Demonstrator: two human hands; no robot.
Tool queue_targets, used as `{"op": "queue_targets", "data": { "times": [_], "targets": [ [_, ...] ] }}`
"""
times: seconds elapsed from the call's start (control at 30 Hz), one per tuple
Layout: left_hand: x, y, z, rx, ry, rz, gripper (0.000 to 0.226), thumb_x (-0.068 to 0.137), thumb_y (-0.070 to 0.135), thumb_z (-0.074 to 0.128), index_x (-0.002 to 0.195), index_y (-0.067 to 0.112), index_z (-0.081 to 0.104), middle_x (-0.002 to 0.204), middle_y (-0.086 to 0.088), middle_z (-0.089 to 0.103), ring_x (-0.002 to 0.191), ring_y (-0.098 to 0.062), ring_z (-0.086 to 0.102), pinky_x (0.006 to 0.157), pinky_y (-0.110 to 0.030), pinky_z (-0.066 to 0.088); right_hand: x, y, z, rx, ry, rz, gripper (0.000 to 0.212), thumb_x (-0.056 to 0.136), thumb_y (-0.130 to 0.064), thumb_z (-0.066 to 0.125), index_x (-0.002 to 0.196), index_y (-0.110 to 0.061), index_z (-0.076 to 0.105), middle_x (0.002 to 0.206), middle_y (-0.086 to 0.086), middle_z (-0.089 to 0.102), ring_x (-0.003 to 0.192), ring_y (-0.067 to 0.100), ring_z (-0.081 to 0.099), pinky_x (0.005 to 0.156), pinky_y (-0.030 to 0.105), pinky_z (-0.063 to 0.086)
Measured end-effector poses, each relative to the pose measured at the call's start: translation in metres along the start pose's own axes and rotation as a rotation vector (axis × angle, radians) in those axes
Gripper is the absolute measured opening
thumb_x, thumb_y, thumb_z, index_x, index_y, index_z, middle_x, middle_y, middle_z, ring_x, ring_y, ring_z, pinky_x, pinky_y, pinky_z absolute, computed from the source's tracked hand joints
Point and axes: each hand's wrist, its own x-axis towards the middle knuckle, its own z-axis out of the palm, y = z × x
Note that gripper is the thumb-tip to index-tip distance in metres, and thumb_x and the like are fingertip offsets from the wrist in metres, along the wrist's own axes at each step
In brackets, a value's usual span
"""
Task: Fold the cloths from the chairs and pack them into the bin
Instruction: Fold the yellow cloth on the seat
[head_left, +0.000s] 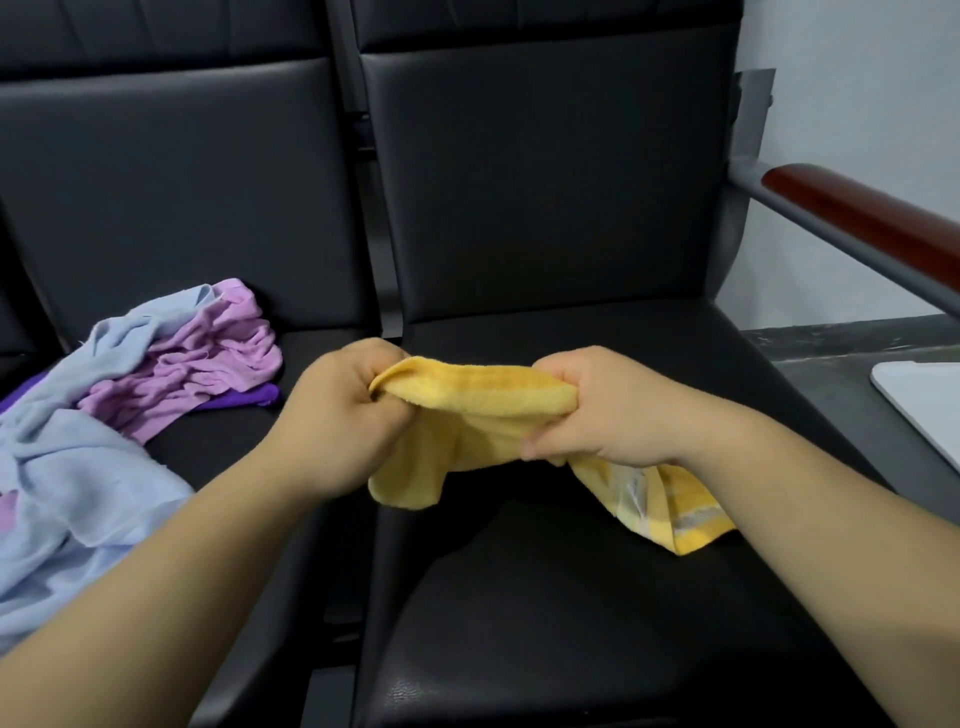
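1. Yellow cloth (483, 402) — centre of frame, above the right chair seat (571, 597); left hand (337, 415) and right hand (613, 410) each grip its bunched top edge.
2. Step, I judge: opening it for folding — next, find corners and pull flat.
3. Blue and pink cloths (130, 389) — lower left, unfolded.

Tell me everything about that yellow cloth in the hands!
The yellow cloth looks soft and fuzzy, like a small towel. It is crumpled, not yet folded. The left hand grips one end and the right hand grips the other, with a short stretch pulled between them. The rest droops below: a flap in the middle, and a longer end under the right wrist with pale stripes. It hangs over the black chair seat; whether it touches the seat is unclear.
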Motion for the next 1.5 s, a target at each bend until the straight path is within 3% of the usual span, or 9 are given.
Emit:
{"op": "queue_targets", "data": {
  "times": [0.2,0.4,0.5,0.63,0.83,1.0,1.23,1.33,1.5],
  "targets": [
    [-0.003,0.015,0.001,-0.219,0.104,-0.074,0.012,0.066,0.011,0.05,0.057,0.018,0.047,0.051,0.012,0.04,0.049,-0.004,0.036,0.044,-0.018,0.031,0.007,0.003,0.004,-0.307,-0.044,0.186,0.019,0.082,-0.041,0.083,0.09,-0.026,0.073,0.087,-0.001,0.074,0.08,0.018,0.071,0.076,0.042,0.061],
    [0.0,0.013,-0.003,-0.304,-0.029,-0.061,0.005,0.077,0.012,0.061,0.078,0.016,0.057,0.064,0.01,0.048,0.059,-0.004,0.044,0.052,-0.018,0.037,0.004,-0.003,-0.006,-0.248,0.154,0.204,0.029,0.085,-0.04,0.076,0.075,-0.013,0.073,0.075,0.003,0.07,0.073,0.02,0.065,0.067,0.041,0.054],
    [-0.001,0.007,-0.005,-0.028,-0.245,-0.035,0.02,0.081,0.021,0.084,0.078,0.017,0.065,0.062,0.008,0.057,0.057,-0.001,0.051,0.055,-0.018,0.043,0.002,0.003,-0.015,-0.179,0.296,0.175,0.034,0.086,-0.029,0.073,0.069,-0.001,0.066,0.066,0.007,0.059,0.065,0.023,0.056,0.063,0.044,0.045],
    [0.0,-0.002,-0.009,0.252,-0.349,-0.096,0.014,0.086,0.021,0.072,0.076,0.024,0.065,0.073,0.012,0.066,0.066,-0.001,0.06,0.063,-0.02,0.047,-0.005,0.006,-0.019,0.032,0.309,0.048,0.023,0.082,-0.025,0.079,0.089,-0.003,0.077,0.089,0.013,0.074,0.086,0.029,0.07,0.081,0.049,0.058],
    [-0.002,0.006,-0.012,0.24,-0.09,-0.085,0.007,0.076,0.022,0.066,0.07,0.02,0.064,0.068,0.008,0.066,0.066,-0.008,0.062,0.057,-0.029,0.048,-0.01,-0.004,-0.015,0.216,0.15,-0.059,0.027,0.077,-0.014,0.088,0.102,-0.015,0.079,0.099,0.0,0.079,0.094,0.011,0.073,0.084,0.025,0.059],
    [-0.001,0.016,-0.016,-0.193,0.137,-0.208,0.014,0.085,0.004,0.059,0.072,0.005,0.064,0.052,-0.007,0.057,0.042,-0.014,0.05,0.035,-0.026,0.037,-0.004,-0.001,-0.004,-0.16,-0.003,0.071,0.024,0.078,-0.035,0.087,0.096,-0.026,0.072,0.094,-0.002,0.074,0.085,0.015,0.071,0.079,0.042,0.062],
    [-0.003,0.015,-0.012,-0.381,-0.11,-0.156,0.016,0.077,0.013,0.072,0.077,0.023,0.059,0.061,0.009,0.056,0.056,-0.007,0.052,0.049,-0.022,0.043,0.002,0.003,-0.006,-0.251,0.092,0.183,0.025,0.091,-0.04,0.072,0.08,-0.017,0.073,0.084,0.003,0.073,0.082,0.023,0.069,0.079,0.047,0.057],
    [-0.004,0.014,-0.01,-0.058,-0.32,-0.1,0.024,0.073,0.017,0.09,0.085,0.02,0.069,0.075,0.001,0.072,0.067,-0.007,0.067,0.063,-0.024,0.055,-0.002,0.003,-0.012,-0.09,0.239,0.155,0.019,0.088,-0.033,0.075,0.084,-0.015,0.079,0.088,0.004,0.076,0.087,0.022,0.071,0.085,0.048,0.059],
    [-0.005,0.007,-0.007,-0.024,-0.261,-0.096,0.01,0.079,0.012,0.068,0.088,0.017,0.07,0.088,-0.001,0.075,0.078,-0.009,0.07,0.073,-0.027,0.055,-0.012,-0.008,-0.016,0.244,0.223,-0.032,0.018,0.083,-0.013,0.082,0.102,-0.015,0.08,0.1,0.003,0.078,0.096,0.015,0.074,0.091,0.037,0.059]
  ]
}}
